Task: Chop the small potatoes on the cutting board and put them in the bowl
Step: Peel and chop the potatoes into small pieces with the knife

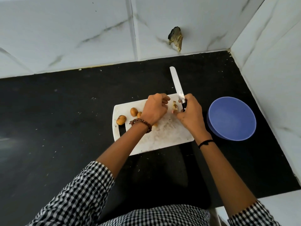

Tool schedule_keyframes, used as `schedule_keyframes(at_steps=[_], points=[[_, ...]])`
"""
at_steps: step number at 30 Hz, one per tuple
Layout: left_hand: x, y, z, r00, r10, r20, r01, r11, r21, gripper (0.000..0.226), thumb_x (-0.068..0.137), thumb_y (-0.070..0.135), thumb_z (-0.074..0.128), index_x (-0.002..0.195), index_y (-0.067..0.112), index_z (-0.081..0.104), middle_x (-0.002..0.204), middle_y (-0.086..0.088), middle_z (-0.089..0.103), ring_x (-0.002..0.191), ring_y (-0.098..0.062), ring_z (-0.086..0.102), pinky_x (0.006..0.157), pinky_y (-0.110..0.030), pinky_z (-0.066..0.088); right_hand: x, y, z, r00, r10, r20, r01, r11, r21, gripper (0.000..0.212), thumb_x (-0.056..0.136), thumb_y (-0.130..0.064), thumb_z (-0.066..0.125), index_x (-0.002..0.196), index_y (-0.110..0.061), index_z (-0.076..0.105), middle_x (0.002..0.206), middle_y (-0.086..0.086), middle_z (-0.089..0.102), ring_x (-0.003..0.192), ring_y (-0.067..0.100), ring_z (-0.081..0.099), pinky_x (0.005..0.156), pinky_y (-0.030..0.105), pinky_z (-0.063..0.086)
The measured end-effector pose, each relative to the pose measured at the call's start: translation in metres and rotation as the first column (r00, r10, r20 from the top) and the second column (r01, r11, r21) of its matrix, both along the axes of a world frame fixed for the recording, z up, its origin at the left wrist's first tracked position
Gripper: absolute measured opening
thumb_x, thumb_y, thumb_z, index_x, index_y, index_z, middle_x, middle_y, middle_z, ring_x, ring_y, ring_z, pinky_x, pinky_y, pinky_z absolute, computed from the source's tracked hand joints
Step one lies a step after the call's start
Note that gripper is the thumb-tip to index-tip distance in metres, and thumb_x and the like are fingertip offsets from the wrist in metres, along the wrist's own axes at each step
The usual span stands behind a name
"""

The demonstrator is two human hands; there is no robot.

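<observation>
Hidden: the left hand point(154, 110) covered the middle of the board point(171, 136); its fingers were curled, and whether they held anything could not be told.
Right hand: the right hand point(190, 115) gripped the handle of the knife point(176, 84), fingers wrapped round it, most of the handle out of sight; the blade pointed past the board's far edge toward the wall point(97, 30).
Potatoes: three whole potatoes point(121, 120) lay at the board's left end, one half behind the left hand.
Pieces: cut pieces point(175, 107) sat near the board's far right corner, between the hands, blurred.
Bowl: the blue bowl point(231, 118) stood on the counter point(65, 111) just right of the board, close to the right-hand wall.
Room: the counter ran wide to the board's left; its near edge was cut off by the person's shirt.
</observation>
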State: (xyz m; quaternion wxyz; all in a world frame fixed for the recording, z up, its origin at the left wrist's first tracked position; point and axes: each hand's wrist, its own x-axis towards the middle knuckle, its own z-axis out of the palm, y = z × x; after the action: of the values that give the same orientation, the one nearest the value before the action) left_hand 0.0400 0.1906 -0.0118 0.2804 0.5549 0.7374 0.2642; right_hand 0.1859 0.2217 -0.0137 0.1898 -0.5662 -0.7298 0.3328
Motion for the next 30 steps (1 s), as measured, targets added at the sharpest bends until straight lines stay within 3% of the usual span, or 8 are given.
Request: schedule_keyframes(at_steps=[7, 12, 16, 20, 23, 25, 28, 30], points=[[-0.027, -0.029, 0.010, 0.985, 0.013, -0.172, -0.002, 0.998, 0.064, 0.018, 0.088, 0.016, 0.065, 0.105, 0.019, 0.071, 0.099, 0.005, 0.069, 0.080, -0.005, 0.061, 0.076, -0.025, 0.056, -0.010, -0.028, 0.008, 0.996, 0.076, -0.053, -0.074, 0.997, 0.026, 0.034, 0.081, -0.017, 0.078, 0.102, -0.018, 0.052, 0.100, -0.002, 0.055, 0.085, 0.016, 0.058, 0.075, 0.032, 0.055], [-0.039, -0.057, 0.012, 0.980, 0.026, -0.198, -0.013, 0.998, 0.065, 0.024, 0.087, 0.006, 0.063, 0.106, 0.017, 0.071, 0.102, 0.002, 0.070, 0.084, -0.009, 0.064, 0.077, -0.028, 0.057, -0.020, -0.048, 0.006, 0.993, 0.112, -0.040, -0.115, 0.991, -0.074, 0.038, 0.082, -0.029, 0.078, 0.105, -0.020, 0.048, 0.100, -0.003, 0.060, 0.080, 0.009, 0.057, 0.062, 0.013, 0.042], [-0.046, -0.075, 0.007, 0.974, 0.073, -0.216, -0.056, 0.995, 0.082, 0.026, 0.086, 0.007, 0.062, 0.108, 0.018, 0.071, 0.101, 0.002, 0.070, 0.088, -0.011, 0.064, 0.080, -0.026, 0.055, -0.028, -0.059, 0.004, 0.992, 0.115, -0.051, -0.121, 0.983, -0.137, 0.042, 0.083, -0.038, 0.077, 0.111, -0.021, 0.049, 0.103, -0.004, 0.060, 0.086, 0.010, 0.059, 0.063, 0.011, 0.039], [-0.044, -0.089, 0.000, 0.980, 0.068, -0.189, -0.054, 0.995, 0.080, 0.025, 0.086, 0.008, 0.063, 0.107, 0.019, 0.071, 0.100, 0.001, 0.069, 0.089, -0.013, 0.063, 0.081, -0.033, 0.055, -0.030, -0.066, 0.004, 0.986, 0.164, -0.024, -0.166, 0.974, -0.151, 0.036, 0.089, -0.035, 0.071, 0.114, -0.021, 0.049, 0.098, -0.004, 0.060, 0.076, 0.006, 0.056, 0.059, 0.010, 0.038], [-0.039, -0.095, -0.005, 0.985, 0.041, -0.170, -0.032, 0.998, 0.056, 0.026, 0.085, 0.010, 0.067, 0.109, 0.019, 0.069, 0.103, 0.001, 0.065, 0.087, -0.008, 0.063, 0.074, -0.011, 0.046, -0.031, -0.070, 0.004, 0.980, 0.197, 0.014, -0.193, 0.971, -0.140, 0.036, 0.090, -0.033, 0.069, 0.117, -0.020, 0.049, 0.099, -0.005, 0.057, 0.081, 0.008, 0.057, 0.069, 0.016, 0.043], [-0.034, -0.096, -0.007, 0.988, 0.027, -0.150, -0.019, 0.998, 0.052, 0.027, 0.084, 0.012, 0.070, 0.110, 0.017, 0.068, 0.103, 0.000, 0.063, 0.085, -0.008, 0.063, 0.067, -0.005, 0.041, -0.030, -0.070, 0.003, 0.980, 0.200, 0.005, -0.197, 0.971, -0.139, 0.035, 0.090, -0.028, 0.071, 0.116, -0.020, 0.049, 0.100, -0.004, 0.059, 0.086, 0.010, 0.058, 0.073, 0.019, 0.045], [-0.027, -0.096, -0.011, 0.995, 0.000, -0.100, 0.007, 0.997, 0.071, 0.029, 0.083, 0.011, 0.071, 0.112, 0.010, 0.067, 0.101, -0.004, 0.065, 0.085, -0.010, 0.063, 0.077, -0.020, 0.055, -0.027, -0.067, 0.004, 0.978, 0.209, -0.020, -0.210, 0.967, -0.146, 0.035, 0.088, -0.019, 0.072, 0.115, -0.019, 0.050, 0.096, -0.005, 0.060, 0.083, 0.009, 0.059, 0.069, 0.012, 0.043], [-0.025, -0.095, -0.015, 0.997, -0.004, -0.083, 0.010, 0.998, 0.066, 0.031, 0.084, 0.012, 0.072, 0.115, 0.009, 0.067, 0.102, -0.006, 0.064, 0.086, -0.011, 0.063, 0.079, -0.023, 0.055, -0.023, -0.062, 0.004, 0.974, 0.224, -0.017, -0.224, 0.964, -0.147, 0.038, 0.087, -0.018, 0.073, 0.117, -0.018, 0.049, 0.101, -0.003, 0.062, 0.089, 0.012, 0.060, 0.074, 0.017, 0.046]])
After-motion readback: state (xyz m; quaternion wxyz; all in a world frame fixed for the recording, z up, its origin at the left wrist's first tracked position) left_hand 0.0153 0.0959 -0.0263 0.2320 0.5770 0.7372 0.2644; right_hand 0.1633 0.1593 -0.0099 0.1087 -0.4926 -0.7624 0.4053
